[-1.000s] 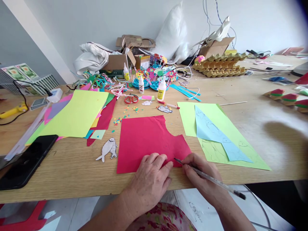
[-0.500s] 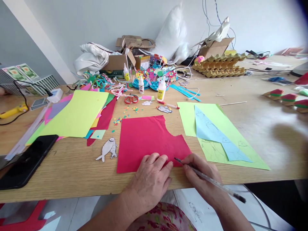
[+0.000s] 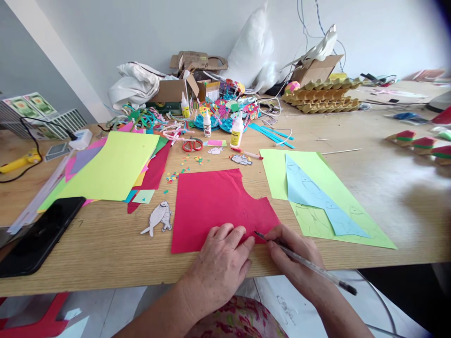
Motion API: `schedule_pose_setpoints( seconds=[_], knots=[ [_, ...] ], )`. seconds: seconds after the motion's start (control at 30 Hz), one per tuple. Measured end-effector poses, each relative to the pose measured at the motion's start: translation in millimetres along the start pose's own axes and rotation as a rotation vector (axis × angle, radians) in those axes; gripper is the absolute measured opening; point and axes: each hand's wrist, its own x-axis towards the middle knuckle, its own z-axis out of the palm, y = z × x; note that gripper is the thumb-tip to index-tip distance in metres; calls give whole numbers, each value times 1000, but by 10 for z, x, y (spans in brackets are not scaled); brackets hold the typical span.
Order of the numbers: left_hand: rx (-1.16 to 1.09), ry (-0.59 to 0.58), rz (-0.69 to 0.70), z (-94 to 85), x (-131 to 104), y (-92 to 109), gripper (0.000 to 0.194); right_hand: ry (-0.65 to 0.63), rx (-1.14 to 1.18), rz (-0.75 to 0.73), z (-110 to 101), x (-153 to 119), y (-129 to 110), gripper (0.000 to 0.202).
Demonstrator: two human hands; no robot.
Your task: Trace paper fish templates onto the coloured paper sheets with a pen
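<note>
In the head view, pressing down with the left hand (image 3: 223, 267) on the lower part of the red paper (image 3: 207, 202), palm downward, with fingers loosely bent, gripping nothing. Holding the pen (image 3: 317, 269) in the right hand (image 3: 299, 256), closed between thumb and fingers, with the tip at the red paper, near the left fingertips; cannot tell if touching or just above. Lying in front of the body, on the table (image 3: 116, 253), with the lower edge of the red paper near the front edge of the table and a curved cut-out at its upper right. Reaching with the pen's back end past the table edge. To the right, showing a narrow strip of wood before the green sheet (image 3: 275, 173), under the blue paper (image 3: 310, 192). To the left, close beside the red paper, lying the fish cut-outs (image 3: 158, 219); then more wood up to the black phone (image 3: 42, 234). Beyond the far edge, near the confetti (image 3: 172, 177), lying the scissors (image 3: 192, 144) and standing upright the yellow-labelled bottle (image 3: 237, 131).
</note>
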Motion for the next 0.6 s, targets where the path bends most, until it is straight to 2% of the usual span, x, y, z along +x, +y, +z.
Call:
schedule_pose_setpoints(
  seconds=[0.6],
  knots=[
    [-38,-29,-6,-28,11,0,32,-11,47,22,-12,-10,0,12]
  ],
)
